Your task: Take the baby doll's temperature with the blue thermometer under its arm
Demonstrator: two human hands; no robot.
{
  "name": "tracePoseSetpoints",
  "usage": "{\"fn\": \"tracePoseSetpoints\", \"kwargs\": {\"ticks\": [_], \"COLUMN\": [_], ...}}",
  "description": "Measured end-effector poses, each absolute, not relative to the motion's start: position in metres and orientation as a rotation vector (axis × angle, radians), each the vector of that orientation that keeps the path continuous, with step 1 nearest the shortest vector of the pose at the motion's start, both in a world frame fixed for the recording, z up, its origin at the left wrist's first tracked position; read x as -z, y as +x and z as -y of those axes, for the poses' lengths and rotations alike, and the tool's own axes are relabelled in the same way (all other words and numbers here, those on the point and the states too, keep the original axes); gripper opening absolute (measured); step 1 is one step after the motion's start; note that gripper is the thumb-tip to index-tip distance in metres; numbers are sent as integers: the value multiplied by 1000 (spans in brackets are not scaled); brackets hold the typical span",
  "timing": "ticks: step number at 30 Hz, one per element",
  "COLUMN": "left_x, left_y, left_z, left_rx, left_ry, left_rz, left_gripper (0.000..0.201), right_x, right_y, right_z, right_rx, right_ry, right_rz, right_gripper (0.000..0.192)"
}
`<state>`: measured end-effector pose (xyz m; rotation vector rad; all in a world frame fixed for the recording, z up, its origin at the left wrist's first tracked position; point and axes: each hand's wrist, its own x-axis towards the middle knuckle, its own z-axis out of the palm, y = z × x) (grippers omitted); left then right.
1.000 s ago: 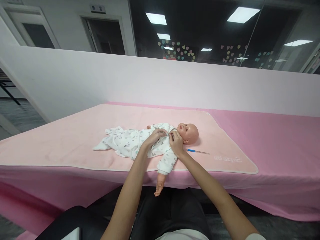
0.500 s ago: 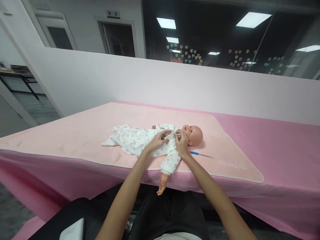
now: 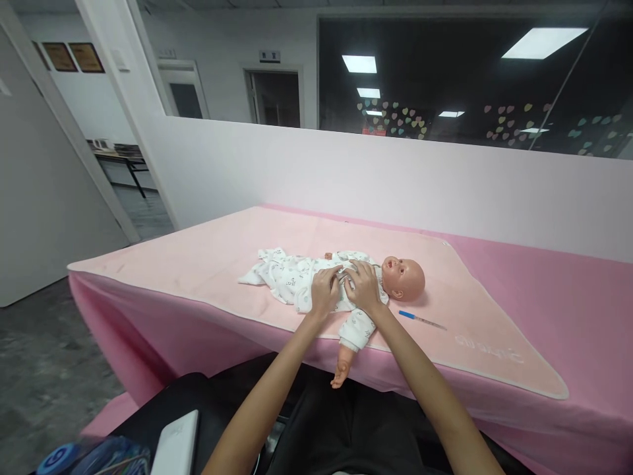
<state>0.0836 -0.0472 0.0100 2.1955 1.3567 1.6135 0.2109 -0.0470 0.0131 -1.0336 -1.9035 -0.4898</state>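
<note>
A baby doll (image 3: 404, 278) lies on its back, head to the right, dressed in a white patterned baby gown (image 3: 291, 280). My left hand (image 3: 325, 288) is on the gown's front at the chest, its fingers curled closed on the fabric. Beside it, my right hand (image 3: 362, 285) bends over the upper chest, fingertips pinched at the cloth near my left fingers. What exactly lies under the fingertips is partly hidden. One doll arm (image 3: 345, 365) hangs over the table's near edge. A thermometer (image 3: 422, 320) with a blue end lies by the doll's head.
A peach mat (image 3: 208, 251) covers part of the pink-draped table (image 3: 588, 316). Behind it rises a white half wall (image 3: 395, 185) with glass above. At lower left are a white box-like object (image 3: 175, 443) and a blue-capped bottle (image 3: 62, 457).
The camera view has turned left, so the scene sits further right. My right hand has moved from near the doll's collar down its chest, closer to my left hand.
</note>
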Motion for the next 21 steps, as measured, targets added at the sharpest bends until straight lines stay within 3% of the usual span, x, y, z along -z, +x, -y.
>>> {"fn": "tracePoseSetpoints", "kwargs": {"ticks": [5, 21], "left_x": [-10, -11], "left_y": [83, 84], "left_z": [48, 52], "left_rx": [-1590, -1514], "left_ry": [2209, 2315], "left_rz": [-1365, -1365], "left_gripper": [33, 23], "right_x": [-11, -10], "right_y": [214, 213], "right_z": [51, 52], "right_rx": [425, 440], "right_ry": [-995, -1034], "right_rz": [1910, 1844], "right_gripper": [10, 20]}}
